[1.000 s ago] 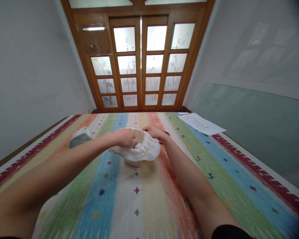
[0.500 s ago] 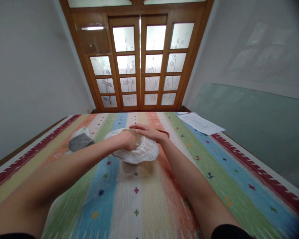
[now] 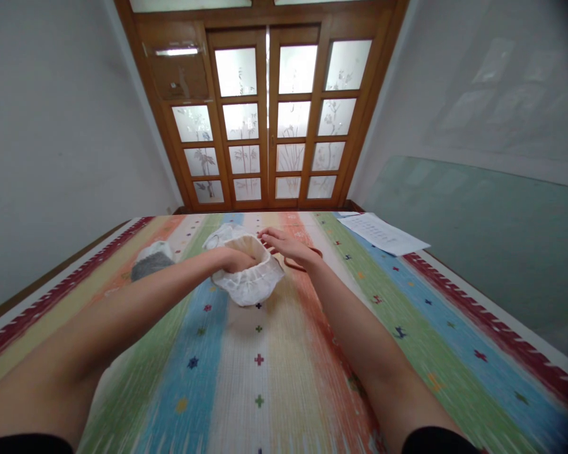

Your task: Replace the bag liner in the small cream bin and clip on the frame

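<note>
A white cloth piece [image 3: 250, 287] with a gathered, open rim is raised off the striped tablecloth at the middle. My left hand [image 3: 239, 260] reaches inside its opening, and its fingers are hidden by the cloth. Just right of the rim is my right hand [image 3: 284, 244], fingers apart and holding nothing. Under and beside my right wrist lies a brown loop-shaped thing [image 3: 292, 263], partly covered by the hand. A grey and white bundle of cloth [image 3: 152, 260] lies to the left, behind my left forearm.
The striped tablecloth [image 3: 260, 378] covers the table. Printed white sheets [image 3: 383, 234] lie at the back right. Wooden doors [image 3: 267, 126] with frosted panes stand beyond the far edge, and a pale green panel [image 3: 478, 227] runs along the right wall.
The white cloth has shifted left and its opening now shows wider, with my left hand deeper inside. My right hand has come off the cloth, uncovering more of the brown loop.
</note>
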`<control>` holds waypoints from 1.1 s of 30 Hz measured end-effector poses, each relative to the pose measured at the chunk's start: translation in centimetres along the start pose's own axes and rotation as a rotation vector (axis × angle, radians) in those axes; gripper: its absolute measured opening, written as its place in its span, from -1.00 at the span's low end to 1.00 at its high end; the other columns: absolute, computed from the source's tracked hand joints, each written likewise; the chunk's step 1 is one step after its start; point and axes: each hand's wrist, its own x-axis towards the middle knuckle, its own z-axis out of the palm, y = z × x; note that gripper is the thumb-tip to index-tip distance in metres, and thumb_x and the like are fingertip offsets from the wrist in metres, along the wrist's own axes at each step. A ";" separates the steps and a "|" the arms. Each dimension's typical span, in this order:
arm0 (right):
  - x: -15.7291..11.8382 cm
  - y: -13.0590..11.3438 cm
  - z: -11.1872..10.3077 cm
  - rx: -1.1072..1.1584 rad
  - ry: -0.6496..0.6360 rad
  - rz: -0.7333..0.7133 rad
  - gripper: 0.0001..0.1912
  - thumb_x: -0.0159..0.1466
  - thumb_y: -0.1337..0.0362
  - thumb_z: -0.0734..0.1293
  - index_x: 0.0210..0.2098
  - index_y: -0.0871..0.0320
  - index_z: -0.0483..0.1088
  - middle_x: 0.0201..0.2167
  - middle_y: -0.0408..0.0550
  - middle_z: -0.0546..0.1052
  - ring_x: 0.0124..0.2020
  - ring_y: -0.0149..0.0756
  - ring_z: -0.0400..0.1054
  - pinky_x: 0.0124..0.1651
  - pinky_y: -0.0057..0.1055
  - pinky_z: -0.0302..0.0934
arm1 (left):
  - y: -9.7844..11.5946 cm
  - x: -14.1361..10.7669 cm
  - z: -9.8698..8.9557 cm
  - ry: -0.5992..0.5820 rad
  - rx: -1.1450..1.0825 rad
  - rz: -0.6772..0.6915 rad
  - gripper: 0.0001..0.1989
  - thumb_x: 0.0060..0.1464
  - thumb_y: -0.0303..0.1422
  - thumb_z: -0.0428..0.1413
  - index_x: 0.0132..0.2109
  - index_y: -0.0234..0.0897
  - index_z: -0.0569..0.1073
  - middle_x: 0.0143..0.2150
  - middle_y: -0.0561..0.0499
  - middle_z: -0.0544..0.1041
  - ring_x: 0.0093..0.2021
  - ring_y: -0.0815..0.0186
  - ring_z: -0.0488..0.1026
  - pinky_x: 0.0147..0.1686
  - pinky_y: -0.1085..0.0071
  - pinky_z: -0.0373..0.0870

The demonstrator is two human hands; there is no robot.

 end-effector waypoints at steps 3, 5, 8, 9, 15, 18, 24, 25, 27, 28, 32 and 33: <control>0.8 0.1 0.1 -0.126 0.201 -0.097 -0.73 0.41 0.06 0.32 -0.04 0.10 0.48 -0.02 0.01 0.57 0.02 -0.18 0.43 0.15 -0.20 0.29 | -0.6 -1.1 -0.4 -0.198 -0.136 0.142 -0.63 -0.01 -0.46 0.21 -0.02 -0.24 0.63 -0.03 0.00 0.71 -0.03 0.21 0.59 0.03 0.44 0.46; 0.8 0.0 0.4 -0.117 0.213 -0.172 -0.67 0.40 0.05 0.34 0.05 0.09 0.46 0.10 0.04 0.54 0.11 -0.17 0.41 0.21 -0.19 0.25 | -0.6 -1.5 -0.5 -0.252 -0.209 0.188 -0.62 -0.01 -0.48 0.17 -0.02 -0.21 0.64 -0.08 0.05 0.71 -0.09 0.23 0.60 -0.03 0.45 0.47; 0.4 -0.4 0.8 -0.063 0.128 -0.198 -0.58 0.39 0.04 0.34 0.16 0.07 0.42 0.13 0.02 0.53 0.10 -0.18 0.41 0.14 -0.23 0.29 | 0.3 -1.7 -0.5 -0.162 -0.183 0.148 -0.64 -0.04 -0.53 0.15 -0.09 -0.21 0.66 -0.15 0.06 0.71 -0.18 0.24 0.59 -0.13 0.46 0.45; 0.3 -0.4 0.9 -0.053 0.107 -0.191 -0.57 0.38 0.05 0.35 0.17 0.06 0.42 0.08 -0.01 0.55 0.06 -0.19 0.42 0.10 -0.25 0.30 | 0.8 -1.8 -0.5 -0.124 -0.155 0.135 -0.66 -0.03 -0.54 0.14 -0.11 -0.23 0.66 -0.16 0.05 0.71 -0.20 0.25 0.58 -0.16 0.46 0.43; 0.6 -0.1 1.7 0.018 0.174 -0.101 -0.74 0.26 0.20 0.37 -0.07 0.11 0.48 -0.26 -0.13 0.55 -0.22 -0.28 0.38 -0.15 -0.37 0.26 | 4.2 -3.6 -1.2 0.135 0.154 -0.047 -0.75 0.20 -0.41 0.06 -0.22 -0.25 0.66 -0.29 -0.03 0.67 -0.34 0.27 0.50 -0.26 0.39 0.32; 0.9 0.1 2.0 0.059 0.182 -0.069 -0.76 0.19 0.25 0.36 -0.14 0.12 0.47 -0.29 -0.14 0.53 -0.25 -0.30 0.37 -0.19 -0.39 0.23 | 5.1 -4.4 -1.2 0.239 0.290 -0.190 -0.71 0.24 -0.32 0.03 -0.27 -0.28 0.64 -0.29 -0.13 0.67 -0.32 0.17 0.53 -0.28 0.31 0.32; 0.9 0.4 2.3 0.098 0.141 -0.030 -0.81 0.18 0.25 0.34 -0.22 0.12 0.50 -0.31 -0.15 0.54 -0.23 -0.28 0.38 -0.09 -0.35 0.25 | 4.5 -3.8 0.4 0.418 0.286 -0.138 -0.72 0.29 -0.26 0.03 -0.21 -0.24 0.61 -0.17 -0.15 0.67 -0.18 0.11 0.58 -0.16 0.26 0.37; 0.8 0.3 2.4 0.119 0.113 -0.027 -0.82 0.20 0.22 0.34 -0.22 0.12 0.50 -0.29 -0.14 0.55 -0.20 -0.27 0.39 -0.06 -0.34 0.26 | 4.3 -3.5 0.7 0.434 0.278 -0.115 -0.73 0.30 -0.27 0.03 -0.20 -0.24 0.60 -0.16 -0.15 0.67 -0.16 0.10 0.58 -0.14 0.25 0.38; 0.6 0.2 2.5 0.159 0.062 -0.027 -0.80 0.24 0.17 0.34 -0.22 0.12 0.51 -0.24 -0.12 0.57 -0.15 -0.24 0.41 -0.02 -0.31 0.27 | 3.9 -2.8 1.3 0.444 0.263 -0.097 -0.74 0.29 -0.28 0.02 -0.21 -0.25 0.59 -0.16 -0.17 0.67 -0.13 0.07 0.58 -0.12 0.23 0.39; 0.5 0.1 2.5 0.174 0.050 -0.030 -0.78 0.25 0.15 0.34 -0.21 0.12 0.52 -0.22 -0.11 0.57 -0.14 -0.23 0.42 -0.02 -0.31 0.27 | 3.7 -2.6 1.5 0.442 0.255 -0.097 -0.74 0.29 -0.29 0.02 -0.22 -0.25 0.59 -0.16 -0.17 0.67 -0.12 0.06 0.59 -0.12 0.22 0.40; 0.4 -0.1 2.4 0.190 0.047 -0.049 -0.78 0.25 0.12 0.35 -0.23 0.12 0.51 -0.22 -0.10 0.56 -0.13 -0.22 0.41 -0.02 -0.31 0.27 | 2.9 -1.9 1.7 0.414 0.244 -0.078 -0.75 0.28 -0.27 0.04 -0.20 -0.26 0.59 -0.15 -0.19 0.66 -0.10 0.03 0.59 -0.08 0.18 0.41; 0.4 0.0 2.3 0.189 0.053 -0.044 -0.78 0.25 0.12 0.35 -0.23 0.12 0.51 -0.23 -0.10 0.56 -0.14 -0.23 0.41 -0.03 -0.32 0.27 | 2.7 -1.8 1.7 0.408 0.245 -0.068 -0.75 0.27 -0.26 0.05 -0.18 -0.26 0.59 -0.13 -0.19 0.67 -0.09 0.03 0.58 -0.06 0.18 0.42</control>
